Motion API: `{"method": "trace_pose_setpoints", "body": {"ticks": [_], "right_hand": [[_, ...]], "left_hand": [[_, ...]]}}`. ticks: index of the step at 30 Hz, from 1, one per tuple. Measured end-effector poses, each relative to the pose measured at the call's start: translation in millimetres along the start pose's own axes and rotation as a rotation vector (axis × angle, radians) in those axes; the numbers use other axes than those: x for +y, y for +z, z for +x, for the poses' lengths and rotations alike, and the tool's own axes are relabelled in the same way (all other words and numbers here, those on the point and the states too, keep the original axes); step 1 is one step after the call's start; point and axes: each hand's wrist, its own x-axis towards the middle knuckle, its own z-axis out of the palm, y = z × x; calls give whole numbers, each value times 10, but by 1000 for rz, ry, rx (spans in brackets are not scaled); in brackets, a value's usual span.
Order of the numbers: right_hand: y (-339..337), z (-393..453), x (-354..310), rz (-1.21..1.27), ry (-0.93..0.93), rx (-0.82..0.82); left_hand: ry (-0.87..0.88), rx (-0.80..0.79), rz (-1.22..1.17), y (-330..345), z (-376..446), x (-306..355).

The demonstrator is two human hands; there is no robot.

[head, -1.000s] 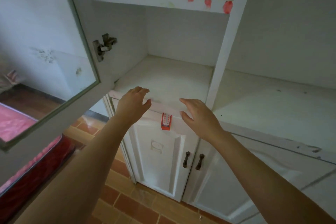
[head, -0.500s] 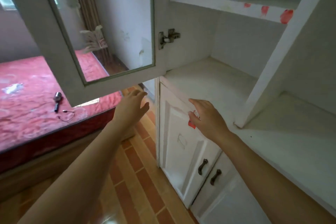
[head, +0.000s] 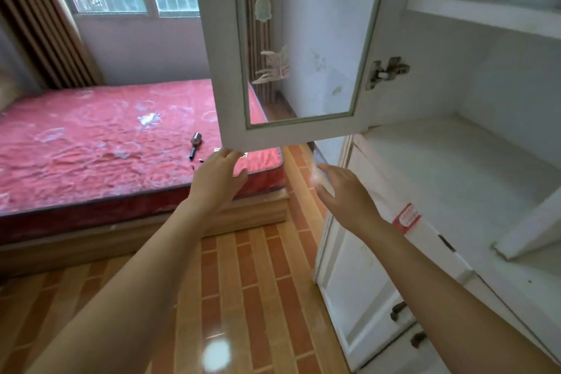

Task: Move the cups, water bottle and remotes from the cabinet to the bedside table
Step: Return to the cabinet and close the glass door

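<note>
Bare forearms stretched over glossy orange-brown tiled floor (head: 249,282). Left hand (head: 217,181), grip released, fingertips at the bottom edge of the white-framed glass cabinet door (head: 291,48); right hand (head: 343,191), fingers relaxed, holding nothing, near the front edge of the bare, scuffed white cabinet shelf (head: 449,179). Red sticker (head: 406,217) there, print unreadable. Beyond, quilted red mattress (head: 100,146). No cups, bottle or remotes visible.

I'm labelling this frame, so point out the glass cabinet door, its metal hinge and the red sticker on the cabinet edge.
glass cabinet door (head: 299,48), head view, on the glass pane.
metal hinge (head: 385,72), head view, on the hinge body.
red sticker (head: 406,217), head view, on the middle of the label.
</note>
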Motion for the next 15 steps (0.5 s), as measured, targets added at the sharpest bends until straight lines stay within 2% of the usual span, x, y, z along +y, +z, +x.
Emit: {"method": "trace_pose_setpoints", "body": {"ticks": [9,15], "right_hand": [[296,502,-286,53,-45,16],[452,792,-369,-46,-54,-46]], "left_hand": [[-62,-19,-8,-39,341,-482],[-81,-59,-192,42,655,-581]]}}
